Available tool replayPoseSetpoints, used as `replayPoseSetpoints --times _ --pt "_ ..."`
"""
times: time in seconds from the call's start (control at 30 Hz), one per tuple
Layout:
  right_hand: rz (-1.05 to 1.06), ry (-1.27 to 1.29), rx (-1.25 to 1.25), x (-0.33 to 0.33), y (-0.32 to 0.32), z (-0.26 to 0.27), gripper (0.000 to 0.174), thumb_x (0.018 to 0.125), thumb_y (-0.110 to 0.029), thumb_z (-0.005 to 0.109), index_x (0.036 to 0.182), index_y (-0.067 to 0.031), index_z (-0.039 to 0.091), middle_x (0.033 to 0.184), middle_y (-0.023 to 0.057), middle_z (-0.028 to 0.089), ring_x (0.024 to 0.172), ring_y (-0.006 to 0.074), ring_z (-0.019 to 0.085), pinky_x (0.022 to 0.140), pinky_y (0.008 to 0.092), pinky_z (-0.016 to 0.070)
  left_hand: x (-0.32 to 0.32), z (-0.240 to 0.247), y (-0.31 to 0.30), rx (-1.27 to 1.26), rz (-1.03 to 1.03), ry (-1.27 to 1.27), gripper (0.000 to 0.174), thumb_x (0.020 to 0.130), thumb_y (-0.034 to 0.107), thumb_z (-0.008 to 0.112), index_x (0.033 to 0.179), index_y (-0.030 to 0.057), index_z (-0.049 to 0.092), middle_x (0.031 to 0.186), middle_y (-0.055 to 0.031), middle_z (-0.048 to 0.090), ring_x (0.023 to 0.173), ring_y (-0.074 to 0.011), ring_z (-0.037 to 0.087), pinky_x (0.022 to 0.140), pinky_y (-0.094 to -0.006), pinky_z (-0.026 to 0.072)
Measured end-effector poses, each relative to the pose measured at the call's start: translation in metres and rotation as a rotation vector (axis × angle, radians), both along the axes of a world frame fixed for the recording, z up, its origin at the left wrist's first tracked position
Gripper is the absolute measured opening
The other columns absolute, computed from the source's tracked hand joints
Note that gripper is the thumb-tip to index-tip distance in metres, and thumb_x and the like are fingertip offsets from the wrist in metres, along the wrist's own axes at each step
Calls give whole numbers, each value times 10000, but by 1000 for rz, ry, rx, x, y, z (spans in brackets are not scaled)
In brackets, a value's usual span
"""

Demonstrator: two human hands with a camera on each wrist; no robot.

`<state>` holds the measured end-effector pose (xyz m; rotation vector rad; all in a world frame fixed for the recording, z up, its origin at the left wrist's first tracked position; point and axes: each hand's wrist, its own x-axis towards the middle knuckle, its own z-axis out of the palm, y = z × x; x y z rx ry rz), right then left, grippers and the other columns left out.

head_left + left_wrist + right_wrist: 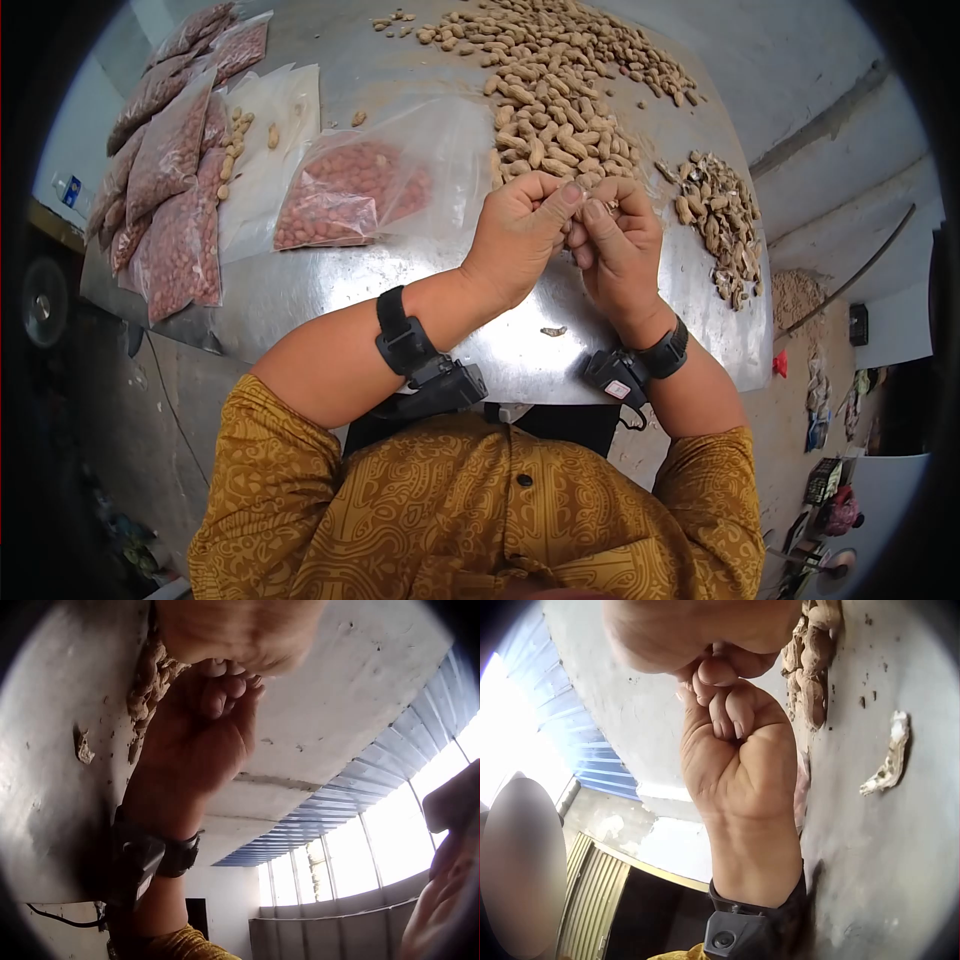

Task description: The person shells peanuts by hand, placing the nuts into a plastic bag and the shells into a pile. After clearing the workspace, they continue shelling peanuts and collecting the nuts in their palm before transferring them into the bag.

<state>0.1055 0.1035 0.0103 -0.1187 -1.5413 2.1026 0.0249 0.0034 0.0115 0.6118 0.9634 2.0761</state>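
Here both hands meet over the middle of the tabletop, fingers curled. The left hand and the right hand together pinch a peanut, mostly hidden by fingertips. Just beyond them lies the pile of unshelled peanuts. Empty shells sit right, an open bag of red kernels left, a shell scrap near.
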Motion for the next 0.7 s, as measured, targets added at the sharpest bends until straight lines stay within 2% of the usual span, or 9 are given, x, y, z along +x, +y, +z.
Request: replayPoseSetpoints --times 0.07,0.17,0.37,0.57,0.7 --pt "43 11 -100 -1 1 0 53 899 -112 513 912 -73 480 684 29 558 503 61 444 438 173 342 -1 4 -3 10 -33 -29 203 910 233 532 833 45 518 685 -35 533 486 -41 390 432 -164 294" --pt "106 28 -242 -2 5 2 57 910 -129 492 912 -73 491 695 44 559 501 81 435 443 184 337 -4 -3 -2 37 -56 -97 190 920 213 513 924 26 545 707 -30 536 498 -39 384 446 -157 295" --pt "126 -9 -339 -3 7 8 107 893 -118 525 979 -55 531 775 60 578 515 85 436 447 180 329 -7 -3 -1 59 -118 -132 326 922 180 504 1197 6 496 805 -27 533 551 -33 385 478 -157 319" --pt "91 -26 -195 -3 9 7 155 851 -69 586 995 -34 539 833 53 592 517 63 430 445 172 319 -7 -2 -3 69 -126 -152 316 904 193 540 1154 2 518 788 -21 518 546 -37 387 472 -155 316" --pt "40 1 -82 -3 7 3 157 848 -68 594 993 -34 545 835 43 590 518 52 422 441 172 309 -10 -7 -2 -17 -100 -81 220 898 205 550 1013 17 551 775 -16 516 532 -36 385 455 -163 305"
